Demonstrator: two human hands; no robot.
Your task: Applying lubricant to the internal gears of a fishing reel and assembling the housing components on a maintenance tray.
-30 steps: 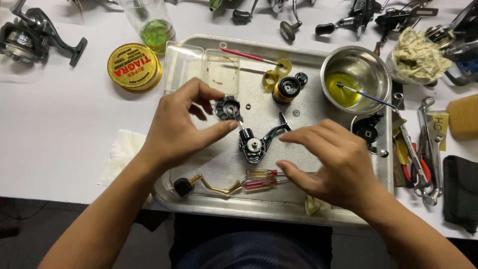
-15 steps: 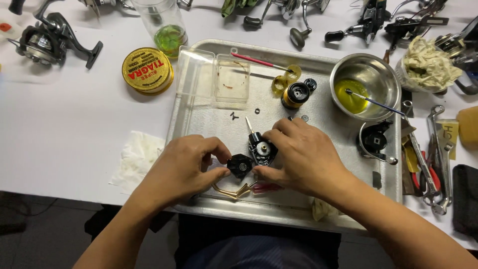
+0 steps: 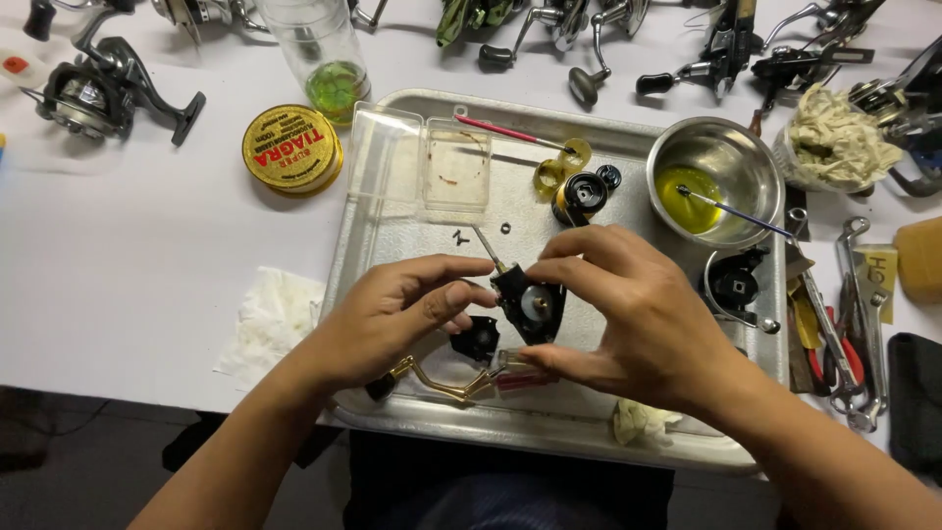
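both hands over the metal tray on the white desk. right hand closed around a black reel body, thumb below, fingers arched over the top, holding it just above the tray floor near the middle. left hand beside it on the left, thumb and forefinger pinched toward the body's upper left edge, touching or nearly so; whether anything small sits in that pinch cannot be told. thin metal shaft sticking out of the body up and to the left, so long axis running from lower right to upper left, tip pointing away toward the clear plastic box. left grip nearer that shaft end, right grip carrying the weight.

below the hands, lying on the tray: a smaller black part just under the left fingers, and a gold crank handle stretched left to right, near but apart from the held body.

farther back on the tray: black and gold spool, steel bowl with yellow liquid and a thin brush leaning in it. off the tray: round yellow tin to the left, crumpled tissue at the desk edge, wrenches on the right, whole reels along the far side.
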